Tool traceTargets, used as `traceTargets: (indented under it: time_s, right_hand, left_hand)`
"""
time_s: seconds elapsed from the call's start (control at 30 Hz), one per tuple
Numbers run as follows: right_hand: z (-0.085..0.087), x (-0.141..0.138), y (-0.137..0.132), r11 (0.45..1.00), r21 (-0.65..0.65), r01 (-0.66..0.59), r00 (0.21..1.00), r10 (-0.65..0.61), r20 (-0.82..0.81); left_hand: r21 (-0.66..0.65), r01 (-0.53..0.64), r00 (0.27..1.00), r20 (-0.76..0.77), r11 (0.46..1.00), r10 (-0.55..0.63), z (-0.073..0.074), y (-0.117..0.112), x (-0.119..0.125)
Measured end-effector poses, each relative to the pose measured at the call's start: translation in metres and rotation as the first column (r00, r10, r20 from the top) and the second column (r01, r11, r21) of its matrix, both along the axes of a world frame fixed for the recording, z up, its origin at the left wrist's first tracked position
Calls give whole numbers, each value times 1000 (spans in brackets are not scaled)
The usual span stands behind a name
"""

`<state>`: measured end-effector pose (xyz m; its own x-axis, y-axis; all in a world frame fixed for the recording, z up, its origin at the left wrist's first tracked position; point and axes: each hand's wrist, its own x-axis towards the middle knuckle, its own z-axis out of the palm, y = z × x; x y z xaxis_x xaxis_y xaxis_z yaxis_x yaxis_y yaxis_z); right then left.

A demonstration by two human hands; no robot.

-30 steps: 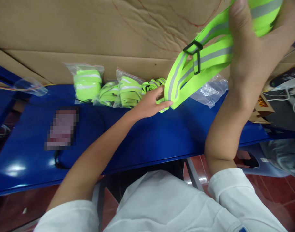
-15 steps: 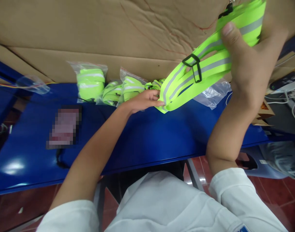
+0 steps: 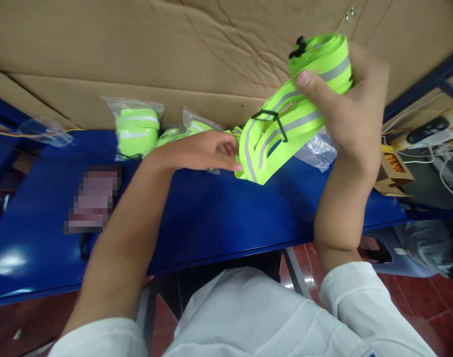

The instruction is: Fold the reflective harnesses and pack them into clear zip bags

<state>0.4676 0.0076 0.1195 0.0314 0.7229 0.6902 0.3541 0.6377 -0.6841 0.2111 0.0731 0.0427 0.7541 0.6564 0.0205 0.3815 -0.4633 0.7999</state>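
Observation:
A neon yellow-green reflective strap [image 3: 304,119] with grey stripes and black buckles is held in the air above the blue table. My right hand [image 3: 356,104] is wrapped round its upper, coiled end, the thumb lying across the front. At the lower end, where the strap folds back in a loop, my left hand [image 3: 211,151] pinches the edge between thumb and fingers. A black slide buckle [image 3: 273,121] sits midway between my hands. Behind my left hand, bagged neon straps [image 3: 137,131] stand against the cardboard, some partly hidden by the hand.
A pixelated phone-like object [image 3: 94,198] lies at left on the blue table [image 3: 219,223]. Clear plastic bags [image 3: 317,151] rest behind the strap. At right are a small cardboard box [image 3: 393,171], white cables and a power strip. Cardboard [image 3: 118,49] lines the back.
My right hand has come down and to the left with the coiled end, so the strap spans a shorter distance. My left hand still pinches the lower fold, its wrist turned and shifted left.

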Motion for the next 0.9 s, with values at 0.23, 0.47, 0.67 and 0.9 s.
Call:
traceTargets:
  time_s: [0.23,0.47,0.67,0.9]
  right_hand:
    - [5,-20,-14,997,-79,-10,946,35,323]
    - [-7,-22,0,1000,22,-11,905,0,425]
    - [-5,-26,-3,995,-72,70,835,-19,550]
    - [-9,-24,1,995,98,6,762,-68,644]
  left_hand:
    - [-36,-43,803,593,998,56,13,-29,27]
    - [-321,-75,899,389,944,203,5,-39,39]
    - [-445,51,868,462,894,181,-7,-38,45]
    - [-639,124,809,508,759,296,-14,-48,58]
